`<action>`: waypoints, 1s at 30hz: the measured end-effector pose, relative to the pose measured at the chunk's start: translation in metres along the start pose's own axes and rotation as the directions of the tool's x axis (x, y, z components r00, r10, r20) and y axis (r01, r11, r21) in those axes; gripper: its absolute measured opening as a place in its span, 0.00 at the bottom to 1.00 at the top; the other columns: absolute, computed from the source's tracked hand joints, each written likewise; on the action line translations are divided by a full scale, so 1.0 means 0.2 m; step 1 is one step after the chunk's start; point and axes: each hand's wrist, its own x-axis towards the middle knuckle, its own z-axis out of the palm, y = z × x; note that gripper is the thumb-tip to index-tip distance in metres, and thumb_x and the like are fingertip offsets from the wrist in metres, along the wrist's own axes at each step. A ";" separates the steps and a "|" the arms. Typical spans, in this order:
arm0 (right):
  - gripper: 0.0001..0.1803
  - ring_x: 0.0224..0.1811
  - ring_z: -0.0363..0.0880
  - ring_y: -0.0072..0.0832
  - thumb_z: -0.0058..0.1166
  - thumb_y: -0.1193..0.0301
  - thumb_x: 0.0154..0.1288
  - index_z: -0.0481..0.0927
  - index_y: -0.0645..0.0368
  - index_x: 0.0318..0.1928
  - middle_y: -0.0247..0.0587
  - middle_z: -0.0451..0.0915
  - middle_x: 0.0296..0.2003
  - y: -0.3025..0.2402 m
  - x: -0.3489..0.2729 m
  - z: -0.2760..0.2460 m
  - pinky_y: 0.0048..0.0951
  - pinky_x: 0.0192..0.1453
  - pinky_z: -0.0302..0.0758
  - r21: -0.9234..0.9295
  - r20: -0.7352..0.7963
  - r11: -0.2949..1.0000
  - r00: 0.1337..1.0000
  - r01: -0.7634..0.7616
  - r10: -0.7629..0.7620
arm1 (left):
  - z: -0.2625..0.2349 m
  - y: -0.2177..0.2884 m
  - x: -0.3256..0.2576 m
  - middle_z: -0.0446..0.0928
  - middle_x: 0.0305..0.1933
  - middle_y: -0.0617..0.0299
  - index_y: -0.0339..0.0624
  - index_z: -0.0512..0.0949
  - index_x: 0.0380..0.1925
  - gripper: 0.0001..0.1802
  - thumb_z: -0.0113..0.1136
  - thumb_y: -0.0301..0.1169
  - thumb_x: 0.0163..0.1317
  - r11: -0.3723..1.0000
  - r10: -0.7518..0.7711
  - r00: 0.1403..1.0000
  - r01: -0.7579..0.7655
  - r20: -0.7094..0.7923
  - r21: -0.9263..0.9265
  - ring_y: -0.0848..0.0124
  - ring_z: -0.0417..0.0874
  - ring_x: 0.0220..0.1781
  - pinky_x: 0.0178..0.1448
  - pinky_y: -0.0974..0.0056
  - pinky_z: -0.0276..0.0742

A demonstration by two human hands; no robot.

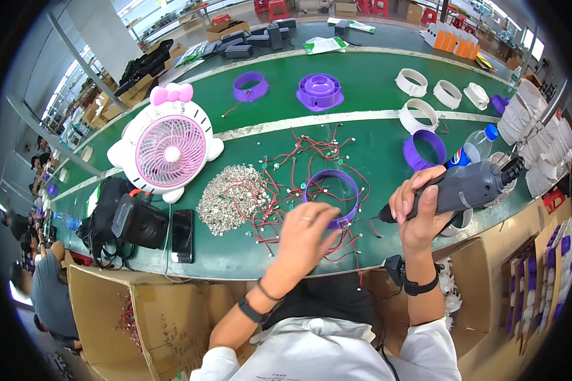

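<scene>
My right hand is wrapped round a dark grey electric screwdriver, its thin tip pointing left toward a purple plastic ring. Beside the ring's near left rim is my left hand, fingers apart and slightly curled; part of the rim is hidden behind it. Thin red and black wires with small white connectors lie tangled around and behind the ring. To the left of them is a heap of small silvery metal parts.
A white and pink fan, black speaker-like device and phone stand or lie left. More purple rings, white rings and a bottle are right. Cardboard boxes stand below the table edge.
</scene>
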 end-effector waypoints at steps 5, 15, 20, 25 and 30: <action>0.22 0.13 0.61 0.17 0.57 0.53 0.77 0.67 0.59 0.42 0.33 0.66 0.21 -0.05 -0.06 0.00 0.21 0.17 0.63 -0.091 0.035 0.996 0.999 0.014 -0.011 | 0.16 -0.04 0.01 0.82 0.42 0.63 0.45 0.83 0.45 0.14 0.70 0.27 0.58 0.978 0.155 0.988 -0.154 -0.002 0.141 0.64 0.84 0.40 0.44 0.59 0.80; 0.22 0.14 0.61 0.17 0.57 0.52 0.76 0.67 0.59 0.43 0.30 0.66 0.20 -0.13 -0.13 -0.11 0.20 0.18 0.62 -0.113 -0.039 0.993 0.998 0.041 -0.045 | 0.00 0.14 0.07 0.84 0.53 0.54 0.42 0.81 0.54 0.18 0.67 0.28 0.64 0.959 0.065 0.997 -0.048 0.050 -0.278 0.53 0.82 0.61 0.71 0.47 0.73; 0.22 0.14 0.63 0.17 0.63 0.55 0.73 0.67 0.58 0.44 0.30 0.66 0.20 -0.17 -0.15 -0.17 0.21 0.18 0.64 -0.045 -0.119 0.999 0.993 0.017 -0.022 | -0.10 -0.09 0.14 0.83 0.48 0.57 0.47 0.82 0.49 0.15 0.66 0.26 0.62 0.990 0.079 0.934 -0.116 0.349 0.086 0.55 0.81 0.58 0.77 0.44 0.64; 0.27 0.15 0.65 0.17 0.64 0.49 0.70 0.67 0.58 0.44 0.29 0.66 0.20 -0.15 -0.15 -0.28 0.20 0.18 0.65 -0.079 -0.142 0.997 0.989 0.028 -0.039 | -0.15 -0.25 0.43 0.83 0.40 0.57 0.45 0.84 0.42 0.10 0.66 0.25 0.60 0.977 0.192 0.974 -0.202 0.123 0.073 0.54 0.82 0.49 0.64 0.49 0.73; 0.27 0.18 0.71 0.23 0.63 0.50 0.71 0.68 0.60 0.42 0.34 0.70 0.22 -0.12 -0.11 -0.34 0.25 0.21 0.70 -0.060 -0.078 0.998 0.996 0.037 -0.041 | -0.04 -0.78 1.00 0.84 0.42 0.53 0.42 0.85 0.42 0.10 0.65 0.27 0.60 0.988 -0.024 0.995 0.008 0.101 0.152 0.50 0.82 0.49 0.55 0.49 0.76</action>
